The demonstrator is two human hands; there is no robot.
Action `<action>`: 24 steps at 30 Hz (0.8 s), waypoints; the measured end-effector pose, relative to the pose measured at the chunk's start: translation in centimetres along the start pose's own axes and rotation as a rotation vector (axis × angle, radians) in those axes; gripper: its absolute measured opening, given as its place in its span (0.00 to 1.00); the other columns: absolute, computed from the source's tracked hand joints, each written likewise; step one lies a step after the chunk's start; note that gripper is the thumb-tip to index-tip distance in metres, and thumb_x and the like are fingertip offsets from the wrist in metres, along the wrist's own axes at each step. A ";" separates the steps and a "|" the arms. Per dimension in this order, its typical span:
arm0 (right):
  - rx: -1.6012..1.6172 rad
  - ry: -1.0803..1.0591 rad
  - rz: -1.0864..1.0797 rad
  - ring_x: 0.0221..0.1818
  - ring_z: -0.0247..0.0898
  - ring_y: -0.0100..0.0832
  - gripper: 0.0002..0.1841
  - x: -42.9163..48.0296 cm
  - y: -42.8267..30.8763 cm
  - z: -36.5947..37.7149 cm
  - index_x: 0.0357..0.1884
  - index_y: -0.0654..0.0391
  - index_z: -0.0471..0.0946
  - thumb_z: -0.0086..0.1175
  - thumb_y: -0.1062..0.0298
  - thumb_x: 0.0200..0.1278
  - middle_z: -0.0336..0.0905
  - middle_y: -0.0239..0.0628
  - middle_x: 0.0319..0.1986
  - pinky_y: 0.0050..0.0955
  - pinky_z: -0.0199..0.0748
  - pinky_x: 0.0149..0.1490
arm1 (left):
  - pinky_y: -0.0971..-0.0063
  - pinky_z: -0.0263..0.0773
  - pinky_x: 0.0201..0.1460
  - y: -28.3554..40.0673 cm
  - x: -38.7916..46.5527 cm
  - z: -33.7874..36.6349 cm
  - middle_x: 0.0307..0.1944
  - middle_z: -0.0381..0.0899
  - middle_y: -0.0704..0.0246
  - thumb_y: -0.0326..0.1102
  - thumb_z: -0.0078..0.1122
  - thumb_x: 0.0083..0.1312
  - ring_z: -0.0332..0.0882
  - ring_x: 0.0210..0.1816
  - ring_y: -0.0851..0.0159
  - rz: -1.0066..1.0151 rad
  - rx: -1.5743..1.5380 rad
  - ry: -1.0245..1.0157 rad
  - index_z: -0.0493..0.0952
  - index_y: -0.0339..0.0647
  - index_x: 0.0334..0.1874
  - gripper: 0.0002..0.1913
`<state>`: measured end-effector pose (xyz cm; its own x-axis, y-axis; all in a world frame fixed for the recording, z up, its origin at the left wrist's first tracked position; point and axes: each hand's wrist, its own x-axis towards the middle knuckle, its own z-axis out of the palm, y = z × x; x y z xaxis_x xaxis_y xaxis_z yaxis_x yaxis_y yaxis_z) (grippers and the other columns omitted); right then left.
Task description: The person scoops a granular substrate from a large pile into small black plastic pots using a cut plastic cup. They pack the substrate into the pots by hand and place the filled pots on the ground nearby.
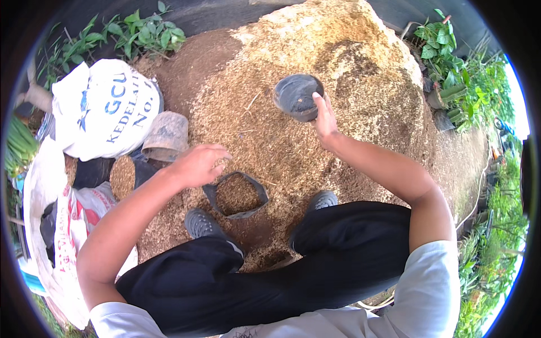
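My right hand (326,120) grips the rim of a dark plastic pot (297,98), held tilted above the pile of husk-like planting mix (253,139). The pot's mouth faces me, with a little residue inside. My left hand (200,164) hovers by the edge of a black polybag (241,213), fingers loosely curled and apart from the thumb. Nothing solid shows between them. The polybag stands upright between my feet, filled with brown mix (238,195) almost to its rim.
At my left are a full white woven sack (107,110) bearing print, a dirty upturned bucket (167,134), a filled polybag lying on its side (123,177) and an opened white sack (46,236). Leafy plants (444,46) border the pile, and a pale hose (475,198) runs along the right.
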<state>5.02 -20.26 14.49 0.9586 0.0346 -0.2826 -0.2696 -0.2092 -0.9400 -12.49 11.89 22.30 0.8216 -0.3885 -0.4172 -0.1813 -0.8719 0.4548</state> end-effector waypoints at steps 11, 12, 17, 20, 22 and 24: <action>-0.824 0.314 -0.298 0.80 0.53 0.65 0.49 13.9 0.2 -11.3 0.83 0.29 0.59 0.70 0.37 0.62 0.48 0.61 0.77 0.55 0.64 0.79 | 0.54 0.41 0.90 0.4 23.8 3.3 0.90 0.31 0.57 0.62 0.49 0.80 0.31 0.89 0.54 -0.583 -0.120 0.257 0.45 0.54 0.89 0.43; -0.888 0.311 -0.320 0.79 0.53 0.65 0.49 14.6 0.4 -11.6 0.83 0.28 0.59 0.71 0.38 0.61 0.48 0.61 0.77 0.56 0.65 0.79 | 0.52 0.42 0.90 0.0 25.4 4.4 0.89 0.22 0.57 0.70 0.47 0.76 0.24 0.89 0.53 -0.619 -0.120 0.202 0.34 0.55 0.89 0.51; -0.971 0.304 -0.358 0.77 0.58 0.65 0.47 15.3 2.6 -10.4 0.81 0.24 0.62 0.72 0.48 0.60 0.46 0.60 0.78 0.58 0.71 0.77 | 0.51 0.35 0.90 -0.1 29.9 8.9 0.88 0.20 0.53 0.72 0.49 0.75 0.20 0.88 0.46 -0.452 -0.351 0.411 0.33 0.53 0.89 0.53; -0.860 0.212 -0.356 0.81 0.51 0.62 0.49 14.0 4.5 -9.3 0.81 0.21 0.62 0.74 0.55 0.56 0.44 0.59 0.79 0.52 0.67 0.80 | 0.53 0.29 0.90 1.1 32.3 10.3 0.88 0.18 0.49 0.71 0.44 0.77 0.19 0.88 0.46 -0.467 -0.288 0.475 0.32 0.52 0.89 0.51; -0.879 0.168 -0.293 0.80 0.52 0.64 0.49 12.8 5.7 -8.1 0.80 0.23 0.64 0.75 0.57 0.54 0.44 0.60 0.78 0.51 0.71 0.78 | 0.53 0.28 0.90 1.6 33.6 10.9 0.88 0.19 0.49 0.70 0.39 0.79 0.20 0.88 0.46 -0.452 -0.287 0.550 0.32 0.50 0.89 0.49; -0.825 0.207 -0.305 0.79 0.54 0.64 0.49 11.7 6.4 -7.2 0.80 0.25 0.65 0.75 0.58 0.54 0.45 0.59 0.77 0.52 0.71 0.78 | 0.54 0.25 0.90 2.0 34.6 11.2 0.88 0.19 0.49 0.66 0.32 0.82 0.21 0.88 0.47 -0.430 -0.284 0.590 0.32 0.48 0.89 0.44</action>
<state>15.14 -28.23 6.55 0.9965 0.0438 0.0716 0.0743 -0.8570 -0.5100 9.48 -6.60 -0.02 0.9542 0.2580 -0.1516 0.2978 -0.7695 0.5649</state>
